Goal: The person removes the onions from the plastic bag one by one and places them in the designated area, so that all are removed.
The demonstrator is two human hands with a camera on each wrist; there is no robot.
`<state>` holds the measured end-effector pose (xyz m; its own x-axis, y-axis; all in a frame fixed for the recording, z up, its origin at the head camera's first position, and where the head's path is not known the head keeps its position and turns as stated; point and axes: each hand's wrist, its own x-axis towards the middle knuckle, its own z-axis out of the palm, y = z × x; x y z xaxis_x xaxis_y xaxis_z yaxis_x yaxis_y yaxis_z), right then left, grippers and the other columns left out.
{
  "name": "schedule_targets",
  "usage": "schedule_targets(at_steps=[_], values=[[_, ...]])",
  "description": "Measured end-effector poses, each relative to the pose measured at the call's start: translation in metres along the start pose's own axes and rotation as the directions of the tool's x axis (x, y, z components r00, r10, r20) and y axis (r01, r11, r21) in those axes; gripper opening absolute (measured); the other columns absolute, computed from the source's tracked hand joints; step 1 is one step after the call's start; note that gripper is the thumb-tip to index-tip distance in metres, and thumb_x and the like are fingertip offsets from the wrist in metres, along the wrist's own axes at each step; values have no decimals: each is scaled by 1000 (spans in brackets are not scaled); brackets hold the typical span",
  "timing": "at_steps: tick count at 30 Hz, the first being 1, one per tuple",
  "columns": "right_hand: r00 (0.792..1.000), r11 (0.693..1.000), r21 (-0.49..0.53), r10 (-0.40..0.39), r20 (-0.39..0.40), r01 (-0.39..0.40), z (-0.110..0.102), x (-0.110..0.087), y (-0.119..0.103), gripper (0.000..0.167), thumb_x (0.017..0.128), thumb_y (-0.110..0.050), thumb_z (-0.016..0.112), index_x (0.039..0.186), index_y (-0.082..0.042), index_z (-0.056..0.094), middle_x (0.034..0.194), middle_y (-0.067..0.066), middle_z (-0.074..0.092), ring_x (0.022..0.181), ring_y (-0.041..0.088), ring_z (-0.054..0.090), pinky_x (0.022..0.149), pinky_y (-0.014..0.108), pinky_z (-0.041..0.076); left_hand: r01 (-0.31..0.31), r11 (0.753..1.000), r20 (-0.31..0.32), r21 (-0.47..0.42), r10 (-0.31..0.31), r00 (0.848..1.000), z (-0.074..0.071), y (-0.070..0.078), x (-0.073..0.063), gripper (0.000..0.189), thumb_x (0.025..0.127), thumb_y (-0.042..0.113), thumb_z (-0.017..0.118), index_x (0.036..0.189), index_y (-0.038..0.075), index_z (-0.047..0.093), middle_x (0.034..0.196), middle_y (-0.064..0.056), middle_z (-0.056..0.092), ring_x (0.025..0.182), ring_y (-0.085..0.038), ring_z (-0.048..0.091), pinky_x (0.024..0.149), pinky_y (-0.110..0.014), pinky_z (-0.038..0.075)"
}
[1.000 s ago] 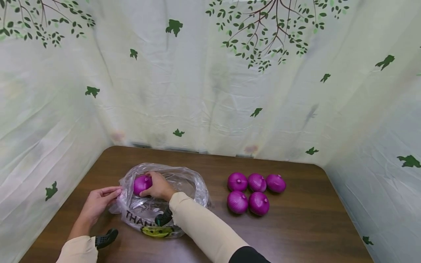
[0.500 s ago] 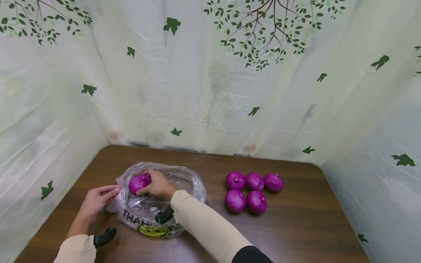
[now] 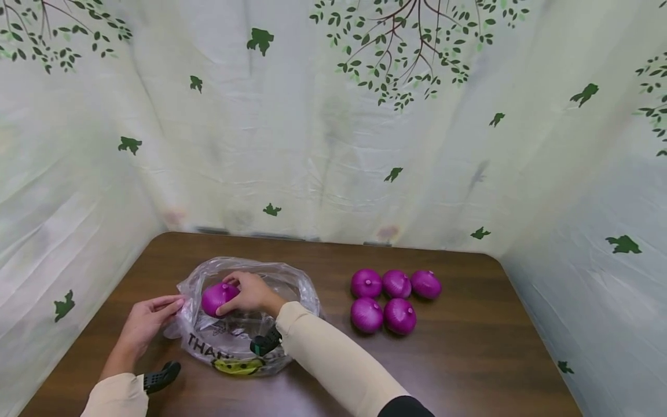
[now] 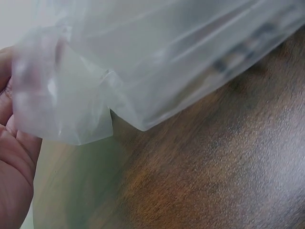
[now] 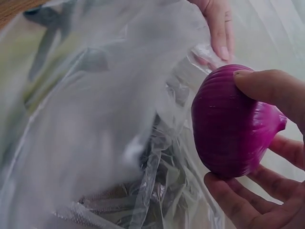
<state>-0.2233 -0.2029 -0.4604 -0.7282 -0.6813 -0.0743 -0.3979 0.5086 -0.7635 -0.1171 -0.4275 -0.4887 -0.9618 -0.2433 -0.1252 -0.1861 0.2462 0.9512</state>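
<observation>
A clear plastic bag [image 3: 208, 347] with dark lettering and a yellow print lies spread on the left of the table, its mouth facing up. My left hand [image 3: 143, 324] pinches the bag's left rim between thumb and fingers; the left wrist view shows the thin plastic [image 4: 71, 105] hanging from those fingers. My right hand [image 3: 252, 295] grips a purple-red onion [image 3: 216, 299] over the mouth of the bag. In the right wrist view the thumb lies on top of the onion [image 5: 228, 124] and the fingers curl under it, with the bag's crumpled inside [image 5: 157, 181] beside it.
Several more red onions [image 3: 366, 314] sit in two rows to the right of the bag. The brown wooden table [image 3: 458, 359] ends at a white curtain [image 3: 323, 145] with leaf prints, which also hangs at both sides.
The right hand with the onion has shifted slightly within the bag's mouth. The left hand keeps its pinch on the rim. The whole head view has drifted slightly to the right.
</observation>
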Motion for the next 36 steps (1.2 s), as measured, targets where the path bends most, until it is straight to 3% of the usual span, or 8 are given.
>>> schedule_targets(at_steps=[11,17,20,23,28,30,36], values=[[996,997,-16,-70,54,71,-15,-12,1,60,68,-30,88,121,-20,62,112,-9,63,94,1,54,78,13,43,26,998,7,65,-27,1000,-3,1,-2,47,93,28,65,117,-11,63,88,26,60,81,8,59,71,-15,52],[994,995,-14,-97,52,98,-24,-21,2,62,68,-28,88,122,-18,61,113,-8,62,95,1,55,78,12,43,0,1000,15,12,0,1000,-3,2,-2,14,92,25,66,99,17,76,87,27,61,81,8,59,70,-15,52],[993,994,5,-106,46,106,-29,-26,3,62,67,-27,89,123,-18,61,112,-8,62,94,1,55,78,13,44,6,1000,18,11,-7,1000,-3,1,0,9,92,25,66,94,26,75,87,27,61,81,8,58,70,-14,52],[993,993,28,-114,41,113,-33,-31,5,62,67,-26,89,122,-18,61,112,-7,61,93,2,56,77,13,45,22,999,17,32,-23,1000,-1,0,2,14,92,27,66,98,20,75,86,28,60,80,8,58,70,-14,52],[990,990,46,-133,38,132,-38,-36,11,63,67,-24,89,123,-16,60,112,-6,61,92,4,57,77,12,45,33,996,11,82,-34,999,0,-1,3,42,93,31,64,113,-6,67,86,29,58,79,8,58,69,-14,52],[990,990,41,-139,38,138,-40,-38,14,64,67,-24,89,124,-16,60,112,-5,61,93,3,57,77,12,45,31,995,9,96,-32,999,0,-1,3,47,93,31,64,115,-10,64,86,29,58,79,9,58,69,-14,52],[990,990,20,-137,31,137,-47,-46,21,67,67,-25,89,127,-17,60,115,-6,60,92,2,56,78,14,45,25,994,6,108,-25,1000,2,0,4,43,92,31,65,112,-7,67,86,30,58,79,9,58,69,-15,52]])
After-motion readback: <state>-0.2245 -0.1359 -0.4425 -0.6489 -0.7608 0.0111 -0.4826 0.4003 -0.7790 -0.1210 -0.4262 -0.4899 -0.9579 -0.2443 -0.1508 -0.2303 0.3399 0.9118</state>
